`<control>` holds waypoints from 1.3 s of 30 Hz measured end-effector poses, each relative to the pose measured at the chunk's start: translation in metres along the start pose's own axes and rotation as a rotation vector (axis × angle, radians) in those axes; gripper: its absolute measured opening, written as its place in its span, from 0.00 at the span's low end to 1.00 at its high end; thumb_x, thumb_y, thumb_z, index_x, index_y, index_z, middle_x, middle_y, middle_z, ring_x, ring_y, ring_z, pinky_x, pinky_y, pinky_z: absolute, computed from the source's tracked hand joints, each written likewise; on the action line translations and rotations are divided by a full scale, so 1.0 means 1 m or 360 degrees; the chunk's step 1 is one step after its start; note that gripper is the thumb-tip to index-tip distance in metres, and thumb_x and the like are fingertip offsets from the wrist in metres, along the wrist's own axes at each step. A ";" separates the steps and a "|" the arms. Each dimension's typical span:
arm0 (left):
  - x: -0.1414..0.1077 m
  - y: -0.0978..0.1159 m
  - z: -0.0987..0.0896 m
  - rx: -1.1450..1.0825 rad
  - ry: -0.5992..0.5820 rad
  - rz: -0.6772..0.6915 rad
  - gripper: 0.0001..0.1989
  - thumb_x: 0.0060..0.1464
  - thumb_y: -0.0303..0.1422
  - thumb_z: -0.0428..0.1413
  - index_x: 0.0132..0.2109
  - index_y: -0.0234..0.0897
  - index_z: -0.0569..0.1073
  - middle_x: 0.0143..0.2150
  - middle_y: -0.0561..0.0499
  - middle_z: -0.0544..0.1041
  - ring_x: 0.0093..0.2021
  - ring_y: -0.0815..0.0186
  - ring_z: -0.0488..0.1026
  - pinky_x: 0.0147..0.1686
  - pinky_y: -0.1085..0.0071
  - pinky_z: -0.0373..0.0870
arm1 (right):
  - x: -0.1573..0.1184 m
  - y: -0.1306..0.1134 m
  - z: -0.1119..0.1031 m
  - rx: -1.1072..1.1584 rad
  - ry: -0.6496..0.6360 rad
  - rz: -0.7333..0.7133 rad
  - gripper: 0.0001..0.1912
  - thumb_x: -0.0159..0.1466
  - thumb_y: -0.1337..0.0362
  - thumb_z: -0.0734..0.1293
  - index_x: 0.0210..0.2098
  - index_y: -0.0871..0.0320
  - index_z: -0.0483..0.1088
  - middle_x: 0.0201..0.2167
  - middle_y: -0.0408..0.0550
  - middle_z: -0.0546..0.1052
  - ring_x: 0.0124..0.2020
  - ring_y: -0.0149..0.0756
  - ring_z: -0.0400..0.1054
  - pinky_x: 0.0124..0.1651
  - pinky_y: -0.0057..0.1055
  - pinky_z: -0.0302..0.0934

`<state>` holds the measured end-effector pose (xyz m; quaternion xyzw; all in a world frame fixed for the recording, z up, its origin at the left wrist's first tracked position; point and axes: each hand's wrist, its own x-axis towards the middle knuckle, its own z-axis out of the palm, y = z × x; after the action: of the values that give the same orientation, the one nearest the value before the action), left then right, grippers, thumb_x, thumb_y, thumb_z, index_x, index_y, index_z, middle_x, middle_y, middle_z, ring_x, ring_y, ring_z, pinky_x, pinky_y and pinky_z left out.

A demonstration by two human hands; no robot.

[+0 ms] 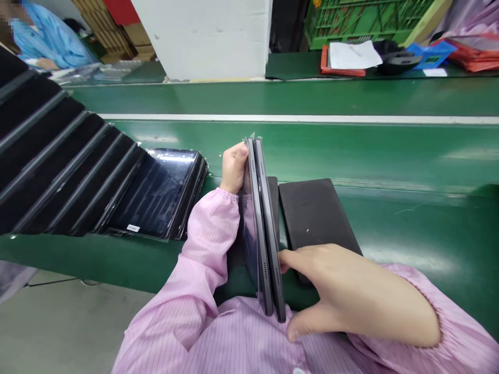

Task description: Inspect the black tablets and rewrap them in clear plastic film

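Observation:
Two slim dark tablets (266, 223) stand on edge side by side in front of my body, their grey rims with speaker holes facing up. My left hand (234, 167) grips them at the far end, thumb on top. Thin clear film sticks out at their far corners. My right hand (343, 291) is close beside the right-hand tablet near its lower end, thumb and fingers apart. Its fingertips reach the tablet's side; whether they press on it I cannot tell. Under that hand lies a flat black pad (317, 213), and another dark slab (273, 189) is partly hidden behind the tablets.
On the left, a leaning row of film-wrapped tablets (156, 192) lies on the green bench (409, 223). A white panel (210, 39) stands beyond. Papers (354, 54) and a blue tray (434, 54) sit at the back right. A person in blue (58, 36) is at the upper left.

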<state>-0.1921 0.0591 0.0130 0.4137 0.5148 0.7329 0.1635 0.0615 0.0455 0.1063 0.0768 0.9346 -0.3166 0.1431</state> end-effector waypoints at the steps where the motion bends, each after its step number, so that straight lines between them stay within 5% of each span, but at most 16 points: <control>1: 0.000 0.001 0.000 0.0000 -0.0008 0.0013 0.36 0.42 0.72 0.49 0.22 0.41 0.67 0.20 0.53 0.62 0.22 0.67 0.59 0.23 0.66 0.56 | 0.000 0.000 -0.001 0.0029 0.0030 -0.0007 0.29 0.48 0.44 0.80 0.39 0.56 0.73 0.34 0.42 0.81 0.33 0.45 0.77 0.31 0.33 0.63; 15: -0.006 0.013 0.002 0.0017 -0.0046 0.0137 0.35 0.45 0.70 0.49 0.23 0.40 0.69 0.23 0.50 0.65 0.25 0.64 0.62 0.26 0.64 0.58 | -0.004 -0.003 -0.004 0.0021 0.0206 -0.0074 0.11 0.57 0.60 0.76 0.32 0.55 0.71 0.27 0.39 0.77 0.26 0.35 0.71 0.28 0.30 0.59; 22: -0.007 0.019 0.004 -0.0027 -0.0095 0.0272 0.34 0.50 0.67 0.50 0.22 0.38 0.70 0.22 0.53 0.64 0.22 0.69 0.60 0.26 0.66 0.58 | 0.001 -0.006 -0.006 0.0315 0.0424 -0.0092 0.02 0.61 0.65 0.68 0.32 0.56 0.70 0.30 0.39 0.79 0.30 0.30 0.73 0.32 0.26 0.59; 30: -0.007 0.024 0.006 -0.0030 -0.0063 0.0178 0.34 0.45 0.68 0.53 0.20 0.39 0.64 0.21 0.54 0.60 0.24 0.68 0.60 0.26 0.67 0.56 | 0.013 -0.008 0.000 0.0284 0.0653 -0.0005 0.19 0.68 0.63 0.57 0.20 0.56 0.51 0.15 0.36 0.54 0.17 0.26 0.47 0.24 0.29 0.44; 39: -0.004 0.022 0.005 0.0116 -0.0066 0.0459 0.33 0.51 0.64 0.52 0.20 0.39 0.58 0.19 0.57 0.54 0.21 0.70 0.52 0.22 0.67 0.49 | 0.001 -0.007 -0.002 0.0409 0.0572 0.0004 0.02 0.55 0.69 0.62 0.26 0.57 0.65 0.23 0.37 0.73 0.24 0.28 0.65 0.30 0.27 0.56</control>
<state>-0.1820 0.0504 0.0320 0.5040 0.4730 0.7208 0.0520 0.0580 0.0409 0.1112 0.1508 0.8969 -0.4141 -0.0362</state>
